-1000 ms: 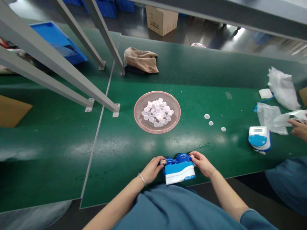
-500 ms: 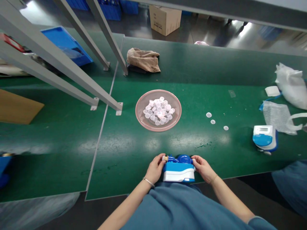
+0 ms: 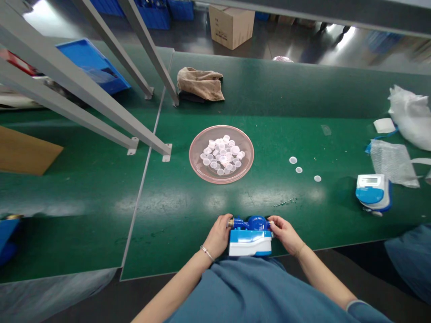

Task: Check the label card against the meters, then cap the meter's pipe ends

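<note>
At the bench's front edge, close to my body, lies a water meter (image 3: 251,240) with a blue pipe body, brass end and white-and-blue housing. My left hand (image 3: 218,235) is closed round its left brass end, the fingertips partly hidden behind it. My right hand (image 3: 285,234) pinches the other end of the pipe between thumb and fingers. Whether a small cap sits under either set of fingers is hidden. Beyond the meter stands a round pinkish dish (image 3: 197,168) heaped with translucent white plastic caps (image 3: 224,154).
Several loose caps (image 3: 293,160) lie right of the dish. A second water meter (image 3: 373,193) sits at the right, near bubble wrap (image 3: 393,163) and a white plastic bag (image 3: 411,119). A brown cloth (image 3: 200,84) lies behind; grey metal posts (image 3: 134,130) rise at left.
A white cap showed at the meter's left end before; now bare brass shows there. My left fingers have shifted slightly around that end. My right hand stays at its end.
</note>
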Demonstrator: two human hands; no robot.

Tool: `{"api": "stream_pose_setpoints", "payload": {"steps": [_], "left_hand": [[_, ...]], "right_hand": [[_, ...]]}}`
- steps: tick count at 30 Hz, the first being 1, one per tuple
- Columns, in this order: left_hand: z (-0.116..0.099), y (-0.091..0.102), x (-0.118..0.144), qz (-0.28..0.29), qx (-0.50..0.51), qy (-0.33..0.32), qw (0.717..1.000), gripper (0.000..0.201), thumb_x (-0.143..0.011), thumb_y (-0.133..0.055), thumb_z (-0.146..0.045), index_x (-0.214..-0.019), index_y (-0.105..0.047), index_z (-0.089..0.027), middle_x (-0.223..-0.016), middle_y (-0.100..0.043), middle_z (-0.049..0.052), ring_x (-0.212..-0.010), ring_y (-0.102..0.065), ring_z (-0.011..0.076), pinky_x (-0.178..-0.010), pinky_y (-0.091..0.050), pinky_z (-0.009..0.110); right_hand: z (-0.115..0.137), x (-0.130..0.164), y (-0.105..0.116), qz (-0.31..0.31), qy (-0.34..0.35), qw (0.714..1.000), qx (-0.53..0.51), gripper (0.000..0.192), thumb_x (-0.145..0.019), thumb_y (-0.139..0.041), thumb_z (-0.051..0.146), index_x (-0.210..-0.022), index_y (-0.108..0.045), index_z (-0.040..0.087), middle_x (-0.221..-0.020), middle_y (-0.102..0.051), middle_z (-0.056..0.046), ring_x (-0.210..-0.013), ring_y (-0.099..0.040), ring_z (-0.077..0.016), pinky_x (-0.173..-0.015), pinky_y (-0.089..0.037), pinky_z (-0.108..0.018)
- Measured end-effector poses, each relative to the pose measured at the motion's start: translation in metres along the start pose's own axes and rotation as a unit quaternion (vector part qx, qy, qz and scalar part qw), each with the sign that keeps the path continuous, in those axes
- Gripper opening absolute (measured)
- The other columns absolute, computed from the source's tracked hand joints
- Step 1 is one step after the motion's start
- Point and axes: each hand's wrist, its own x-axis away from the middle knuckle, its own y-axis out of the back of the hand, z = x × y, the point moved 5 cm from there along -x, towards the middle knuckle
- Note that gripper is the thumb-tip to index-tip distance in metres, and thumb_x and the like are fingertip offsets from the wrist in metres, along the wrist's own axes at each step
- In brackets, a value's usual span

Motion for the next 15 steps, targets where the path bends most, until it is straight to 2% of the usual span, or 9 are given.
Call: {"api": "stream_pose_setpoints", "payload": {"steps": [3, 6, 8, 12, 15], "left_hand": [[-0.012, 0.006, -0.003, 0.000, -0.007, -0.005, 1.000, 0.039, -0.081, -0.034, -0.010, -0.118, -0.038, -0.019, -0.108, -0.047, 0.008, -0.099, -0.047, 0.0168, -0.090, -0.043, 0.036], [-0.018, 0.014, -0.006, 0.032, -0.008, -0.033, 0.999, 0.038, -0.082, -0.035, -0.013, -0.118, -0.041, -0.022, -0.109, -0.047, 0.007, -0.099, -0.048, 0.0164, -0.090, -0.043, 0.034], [-0.017, 0.021, -0.007, 0.062, 0.017, -0.030, 0.997, 0.037, -0.081, -0.039, -0.016, -0.117, -0.044, -0.024, -0.107, -0.050, 0.005, -0.096, -0.050, 0.0155, -0.087, -0.043, 0.031], [-0.006, 0.025, -0.010, 0.128, 0.053, 0.021, 0.990, 0.034, -0.078, -0.047, -0.029, -0.112, -0.049, -0.025, -0.096, -0.058, 0.002, -0.085, -0.054, 0.0158, -0.079, -0.044, 0.028], [0.010, 0.021, -0.014, 0.130, 0.071, 0.078, 0.986, 0.033, -0.078, -0.046, -0.036, -0.107, -0.055, -0.023, -0.093, -0.062, 0.003, -0.083, -0.055, 0.0174, -0.079, -0.043, 0.029]], "right_hand": [[0.006, 0.001, -0.001, -0.021, 0.032, 0.999, -0.010, 0.031, -0.073, -0.061, 0.041, -0.097, -0.055, 0.022, -0.086, -0.058, -0.001, -0.072, -0.052, -0.0130, -0.062, -0.041, -0.023], [0.009, 0.001, -0.001, -0.029, 0.044, 0.998, -0.023, 0.031, -0.074, -0.060, 0.042, -0.098, -0.056, 0.022, -0.089, -0.058, -0.002, -0.076, -0.052, -0.0141, -0.069, -0.043, -0.025], [0.008, 0.001, -0.001, -0.024, 0.046, 0.998, -0.023, 0.032, -0.073, -0.061, 0.042, -0.098, -0.056, 0.022, -0.090, -0.059, -0.002, -0.078, -0.053, -0.0152, -0.071, -0.043, -0.027], [0.005, -0.001, -0.001, -0.021, 0.045, 0.999, -0.021, 0.033, -0.073, -0.060, 0.044, -0.097, -0.056, 0.022, -0.090, -0.058, -0.003, -0.079, -0.052, -0.0165, -0.074, -0.043, -0.028], [0.003, -0.005, -0.003, -0.031, 0.031, 0.999, -0.020, 0.037, -0.072, -0.059, 0.048, -0.097, -0.055, 0.022, -0.089, -0.058, -0.003, -0.076, -0.053, -0.0168, -0.072, -0.044, -0.029]]}}
